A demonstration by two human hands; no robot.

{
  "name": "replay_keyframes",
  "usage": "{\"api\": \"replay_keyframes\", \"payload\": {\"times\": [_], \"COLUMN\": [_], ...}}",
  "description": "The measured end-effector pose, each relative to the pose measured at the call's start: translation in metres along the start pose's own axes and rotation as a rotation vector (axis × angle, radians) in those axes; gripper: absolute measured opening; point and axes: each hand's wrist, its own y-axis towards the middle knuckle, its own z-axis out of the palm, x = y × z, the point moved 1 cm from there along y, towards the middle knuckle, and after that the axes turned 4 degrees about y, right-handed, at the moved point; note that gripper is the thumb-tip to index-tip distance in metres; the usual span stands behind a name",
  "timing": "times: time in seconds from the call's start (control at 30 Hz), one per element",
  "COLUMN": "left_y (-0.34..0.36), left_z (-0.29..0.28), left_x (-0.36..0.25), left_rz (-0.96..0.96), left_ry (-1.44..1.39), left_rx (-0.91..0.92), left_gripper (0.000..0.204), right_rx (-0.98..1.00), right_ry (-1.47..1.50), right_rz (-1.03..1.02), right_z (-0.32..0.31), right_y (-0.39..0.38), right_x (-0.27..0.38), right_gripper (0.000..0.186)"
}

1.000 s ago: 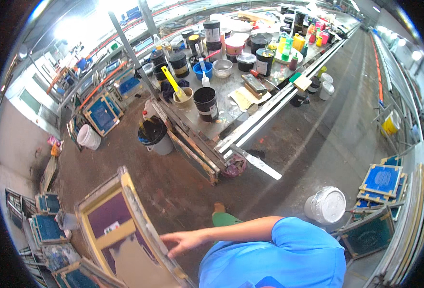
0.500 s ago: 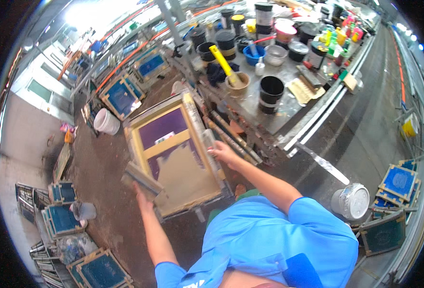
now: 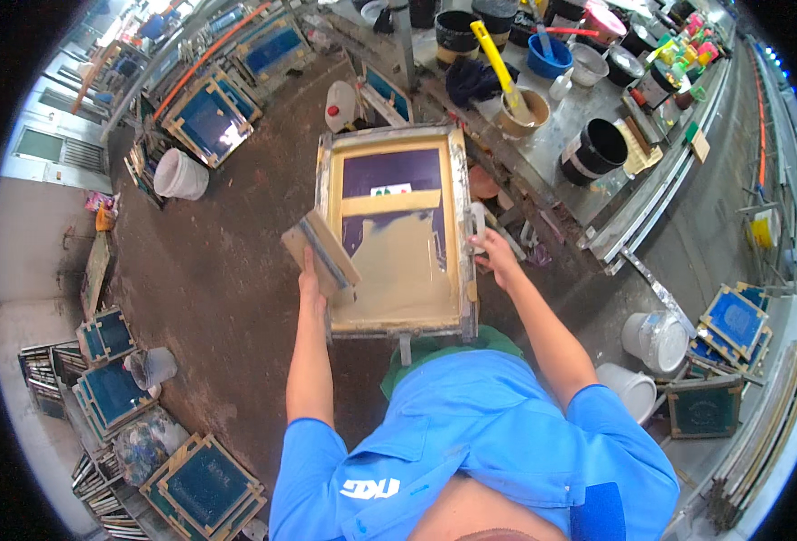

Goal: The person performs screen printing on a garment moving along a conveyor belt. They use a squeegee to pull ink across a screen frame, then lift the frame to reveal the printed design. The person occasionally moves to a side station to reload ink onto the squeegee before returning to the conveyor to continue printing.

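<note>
A screen-printing frame (image 3: 323,189) lies in front of me. Its mesh (image 3: 389,171) is dark purple at the far end, with a tan strip across it. Beige ink (image 3: 398,261) coats the nearer part. At the frame's left side my left hand (image 3: 311,281) grips a broad squeegee (image 3: 316,242), held slanted over the left edge. On the opposite side my right hand (image 3: 499,256) is closed round a pale, upright handle (image 3: 478,225) beside the frame's right rail. Part of its grip is hidden by the fingers.
A work table (image 3: 552,212) at the far right bears an open black tub (image 3: 594,151), a tan pot (image 3: 523,113) with a yellow-handled tool, a blue bowl (image 3: 552,56) and several bottles. Blue screens (image 3: 211,117) and a white bucket (image 3: 180,174) stand left. Lidded pails (image 3: 655,341) stand right.
My view has turned, so the frame now sits straighter and further right. The table has shifted right in view. Both hands keep their holds on the squeegee and the handle.
</note>
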Motion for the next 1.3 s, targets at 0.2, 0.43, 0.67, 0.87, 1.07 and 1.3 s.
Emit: {"api": "replay_keyframes", "payload": {"times": [0.2, 0.43, 0.67, 0.87, 1.07, 1.3], "left_y": [0.051, 0.084, 0.091, 0.094, 0.09, 0.033], "left_z": [0.028, 0.077, 0.115, 0.101, 0.118, 0.114], "left_x": [-0.028, -0.037, -0.026, 0.013, 0.01, -0.054], "left_rz": [-0.061, -0.068, -0.14, -0.202, 0.055, 0.473], "left_ry": [-0.008, 0.005, 0.12, 0.291, 0.237, 0.481], "left_rx": [0.129, 0.203, 0.173, -0.023, 0.047, 0.213], "left_gripper": [0.099, 0.101, 0.107, 0.11, 0.095, 0.039], "right_rx": [-0.084, -0.235, -0.343, -0.316, -0.293, -0.611], "right_ry": [0.066, 0.026, 0.031, -0.021, -0.132, -0.469], "right_rz": [-0.023, -0.073, -0.065, -0.039, -0.183, -0.358], "right_z": [-0.016, -0.027, -0.047, -0.044, -0.048, -0.048], "right_y": [0.021, 0.05, 0.065, 0.045, 0.053, 0.041], "right_x": [0.012, 0.048, 0.048, 0.034, 0.037, -0.046], "right_gripper": [0.034, 0.042, 0.049, 0.049, 0.066, 0.077]}}
